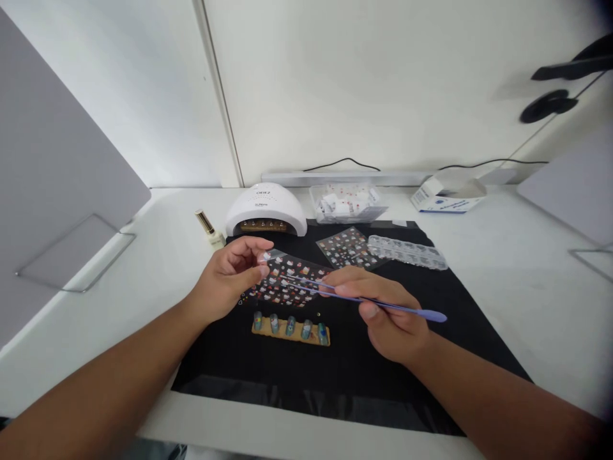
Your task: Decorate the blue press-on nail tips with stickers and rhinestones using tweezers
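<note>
My left hand (234, 275) pinches the upper left edge of a clear nail sticker sheet (282, 291) covered in small white and red figures. In my right hand (387, 313) is a pair of purple tweezers (400, 306), its tips over the middle of that sheet. Whether the tips touch a sticker I cannot tell. Below the sheet, a tan strip (282, 330) lies on the black mat (373, 377) and bears several blue-green false nails (290, 326) with small decorations on them.
Behind my hands stand a white nail lamp (265, 203), a nail polish bottle (211, 230) and a clear tub (347, 203) of small packets. A second sticker sheet (348, 248) and a clear compartment case (407, 252) lie on the mat. An opened box (449, 193) sits back right.
</note>
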Available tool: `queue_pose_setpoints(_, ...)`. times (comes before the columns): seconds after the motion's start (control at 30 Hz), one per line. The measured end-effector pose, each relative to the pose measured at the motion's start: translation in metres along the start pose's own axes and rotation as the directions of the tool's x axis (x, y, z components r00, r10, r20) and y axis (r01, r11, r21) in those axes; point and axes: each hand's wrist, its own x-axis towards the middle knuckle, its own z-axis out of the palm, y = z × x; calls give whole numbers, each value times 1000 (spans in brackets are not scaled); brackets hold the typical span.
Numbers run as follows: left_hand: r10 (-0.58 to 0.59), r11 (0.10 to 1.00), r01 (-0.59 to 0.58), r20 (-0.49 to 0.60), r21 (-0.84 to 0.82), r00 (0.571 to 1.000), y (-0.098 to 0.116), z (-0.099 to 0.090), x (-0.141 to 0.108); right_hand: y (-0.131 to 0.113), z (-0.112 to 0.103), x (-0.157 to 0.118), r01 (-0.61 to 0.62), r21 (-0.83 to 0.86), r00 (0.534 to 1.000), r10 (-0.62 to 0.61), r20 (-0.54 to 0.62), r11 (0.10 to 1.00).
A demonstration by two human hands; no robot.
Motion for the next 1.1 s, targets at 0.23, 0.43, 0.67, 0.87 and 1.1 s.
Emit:
queue_pose_setpoints(0.23,9,1000,-8,-45,22,999,3,4,-1,2,0,-2,3,3,999,-3,37,1000)
queue_pose_setpoints(0.43,61,998,-61,-19,5,998,-1,4,-1,2,-1,1,51,1,999,-51,18,999)
queue_pose_setpoints(0.67,157,987,-158,-22,-38,987,-4,8,-2,3,0,5,89,22,996,-89,-7,996)
queue_pose_setpoints(0.87,179,982,-181,-39,-46,983,-6,9,-3,2,2,6,99,59,995,-98,-11,993)
queue_pose_setpoints(1.1,146,989,-146,-9,21,989,-10,10,-7,0,3,4,76,80,997,-73,-39,994)
